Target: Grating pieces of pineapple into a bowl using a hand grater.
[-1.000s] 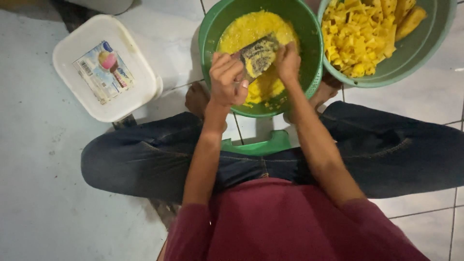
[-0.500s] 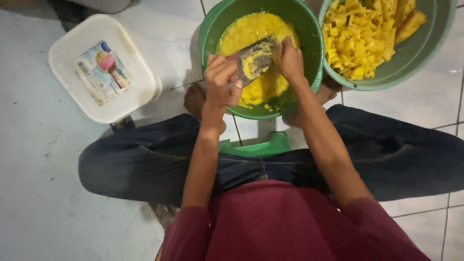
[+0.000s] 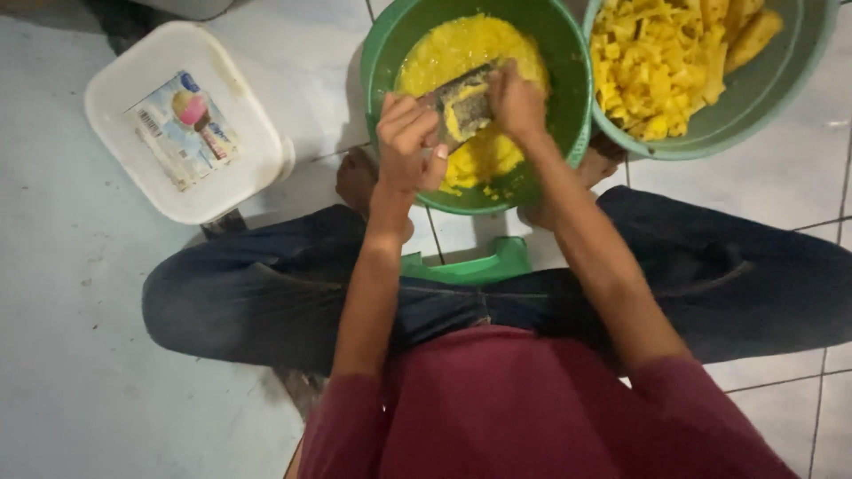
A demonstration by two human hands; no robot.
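— Where does the flat grey metal grater [image 3: 463, 105] lie?

— Over the green round plastic basin [image 3: 568, 133] of yellow grated mash [image 3: 453, 53], between both hands, its long axis running left to right, tilted.

— Which hand is nearer?

— Both touch it. The left hand [image 3: 406, 142] has its fingers [image 3: 401, 113] curled shut on the left end; the right hand [image 3: 516, 99] presses something onto the top, but I cannot tell what it holds.
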